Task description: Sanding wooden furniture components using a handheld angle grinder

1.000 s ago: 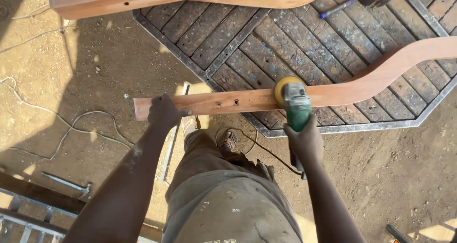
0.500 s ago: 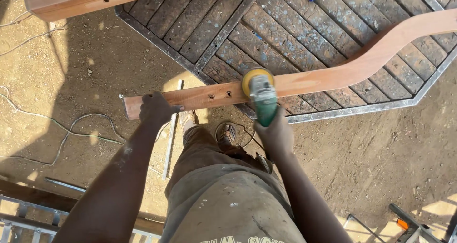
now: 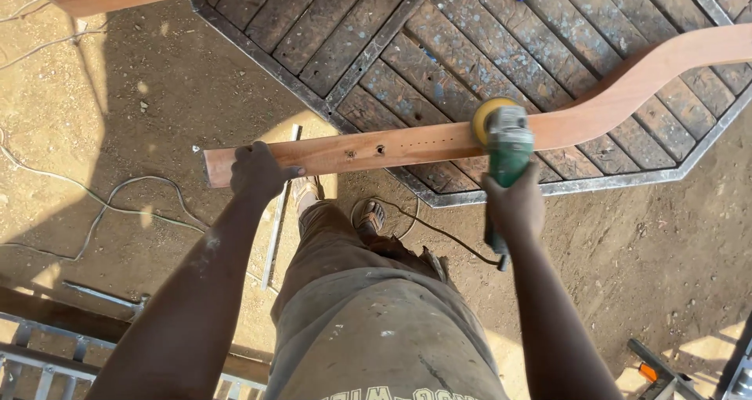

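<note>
Firmly, the left hand [image 3: 257, 171] clamps the straight end of the long curved wooden plank [image 3: 439, 140], while the right hand [image 3: 513, 206] grips a green angle grinder [image 3: 505, 145] pressed on its top face. Stiff, smooth-sanded and probably fairly heavy, it spans both hands above a metal-framed slatted panel [image 3: 439, 47] — best held near the drilled end.

Strong sunlight is falling on the sandy dirt ground [image 3: 117, 110], leaving bright patches among broad shadows. A large panel of dark wooden slats in a grey metal frame [image 3: 501, 47] is lying on it. A thin pale cable [image 3: 102, 204] is winding across the sand, and grey metal bars [image 3: 47, 353] are lying at the lower left.
</note>
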